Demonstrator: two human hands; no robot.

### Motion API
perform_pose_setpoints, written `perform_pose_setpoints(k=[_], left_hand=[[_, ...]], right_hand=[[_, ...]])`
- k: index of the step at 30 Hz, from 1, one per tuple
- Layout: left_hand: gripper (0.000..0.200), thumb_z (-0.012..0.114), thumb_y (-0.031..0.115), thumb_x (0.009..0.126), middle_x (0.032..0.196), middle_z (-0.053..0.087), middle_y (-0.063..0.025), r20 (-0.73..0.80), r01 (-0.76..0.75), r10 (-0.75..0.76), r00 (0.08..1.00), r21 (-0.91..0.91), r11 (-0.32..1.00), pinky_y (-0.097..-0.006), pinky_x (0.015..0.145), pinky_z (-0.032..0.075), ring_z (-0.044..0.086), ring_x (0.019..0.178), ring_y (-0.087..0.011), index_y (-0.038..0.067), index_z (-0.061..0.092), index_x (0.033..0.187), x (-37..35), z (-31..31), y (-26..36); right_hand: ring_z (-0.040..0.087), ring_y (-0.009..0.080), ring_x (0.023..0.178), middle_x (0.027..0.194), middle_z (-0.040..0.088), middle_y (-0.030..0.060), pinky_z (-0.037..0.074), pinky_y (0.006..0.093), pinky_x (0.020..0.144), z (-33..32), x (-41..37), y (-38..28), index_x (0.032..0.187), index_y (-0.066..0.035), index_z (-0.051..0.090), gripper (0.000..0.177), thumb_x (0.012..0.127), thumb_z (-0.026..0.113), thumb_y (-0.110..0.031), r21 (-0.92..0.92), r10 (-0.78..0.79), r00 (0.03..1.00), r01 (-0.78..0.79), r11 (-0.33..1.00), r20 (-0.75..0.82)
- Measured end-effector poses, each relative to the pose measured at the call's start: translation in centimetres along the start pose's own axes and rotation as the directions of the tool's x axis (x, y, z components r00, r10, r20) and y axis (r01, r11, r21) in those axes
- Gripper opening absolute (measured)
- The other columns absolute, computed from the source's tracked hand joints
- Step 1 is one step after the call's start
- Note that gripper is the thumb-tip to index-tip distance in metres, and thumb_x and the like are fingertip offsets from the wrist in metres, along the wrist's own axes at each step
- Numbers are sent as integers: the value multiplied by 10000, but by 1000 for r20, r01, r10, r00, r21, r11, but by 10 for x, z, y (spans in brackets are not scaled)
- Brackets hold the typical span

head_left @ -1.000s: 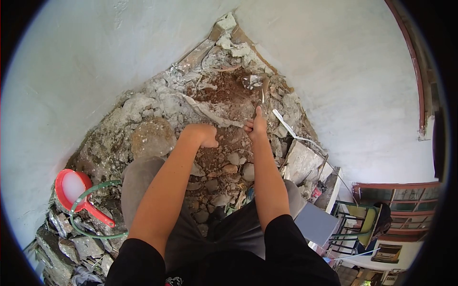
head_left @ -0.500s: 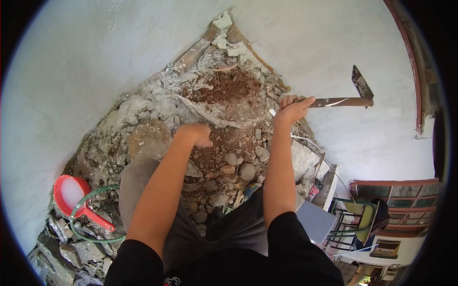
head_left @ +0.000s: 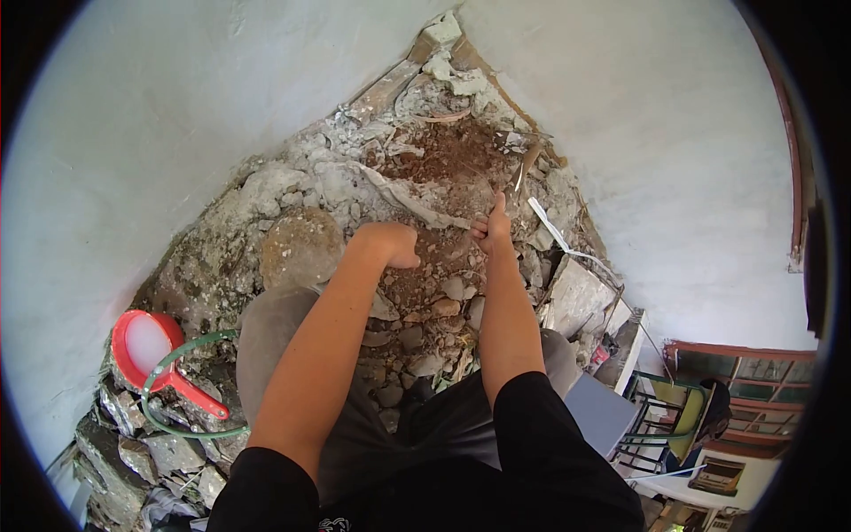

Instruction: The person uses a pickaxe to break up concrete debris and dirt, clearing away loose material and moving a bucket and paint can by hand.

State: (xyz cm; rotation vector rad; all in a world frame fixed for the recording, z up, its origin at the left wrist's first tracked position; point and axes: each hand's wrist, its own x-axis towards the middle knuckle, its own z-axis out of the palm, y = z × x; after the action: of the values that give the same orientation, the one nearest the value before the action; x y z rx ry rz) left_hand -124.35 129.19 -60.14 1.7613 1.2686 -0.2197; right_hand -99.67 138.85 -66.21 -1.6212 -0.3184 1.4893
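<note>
My right hand [head_left: 494, 226] is wrapped round the handle of a short hoe [head_left: 529, 165]. The hoe points away from me, its head end down at the right edge of the reddish-brown soil [head_left: 443, 151]; the blade is hard to make out against the rubble. My left hand [head_left: 390, 243] is closed in a fist above the loose dirt and stones, left of my right hand. What its fingers hold, if anything, is hidden. A dirty strip of cloth-like material [head_left: 403, 197] lies across the ground just beyond both hands.
Pale walls meet in the corner ahead. A large rounded stone [head_left: 302, 247] lies left of my left hand. A red dipper [head_left: 146, 346] and a green hose [head_left: 168, 365] lie at the lower left, beside broken stone slabs [head_left: 111, 461]. Stacked chairs [head_left: 669, 412] stand at the right.
My right hand has swung the hoe from out at the right, head raised, inward and down to the soil. My left hand stays closed over the dirt. The view has shifted slightly.
</note>
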Motion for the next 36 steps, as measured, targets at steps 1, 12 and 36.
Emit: perform_pose_setpoints(k=[1, 12, 36], left_hand=[[362, 585, 318, 797, 890, 657, -157, -61, -17, 16, 998, -19, 1000, -435, 721, 481, 626, 803, -289, 17, 642, 988, 0, 5, -3], [385, 569, 375, 825, 854, 654, -147, -21, -35, 34, 999, -37, 999, -440, 689, 464, 612, 759, -271, 22, 647, 957, 1, -6, -3], [411, 575, 339, 822, 1073, 657, -182, -8, -8, 9, 1000, 10, 1000, -439, 856, 502, 636, 976, -317, 4, 652, 1048, 6, -3, -2]], right_hand=[[196, 102, 431, 558, 150, -48, 164, 272, 400, -2, -2, -4, 879, -161, 352, 449, 908, 492, -586, -56, 8, 1000, -9, 998, -16], [344, 113, 387, 529, 318, -17, 251, 269, 360, 1, -45, 49, 813, -120, 405, 430, 908, 547, -514, -305, -124, 990, 99, 947, -62], [256, 119, 398, 520, 249, -12, 202, 281, 363, 31, -5, 22, 700, -99, 295, 535, 955, 409, -555, 29, -181, 977, 185, 982, -110]])
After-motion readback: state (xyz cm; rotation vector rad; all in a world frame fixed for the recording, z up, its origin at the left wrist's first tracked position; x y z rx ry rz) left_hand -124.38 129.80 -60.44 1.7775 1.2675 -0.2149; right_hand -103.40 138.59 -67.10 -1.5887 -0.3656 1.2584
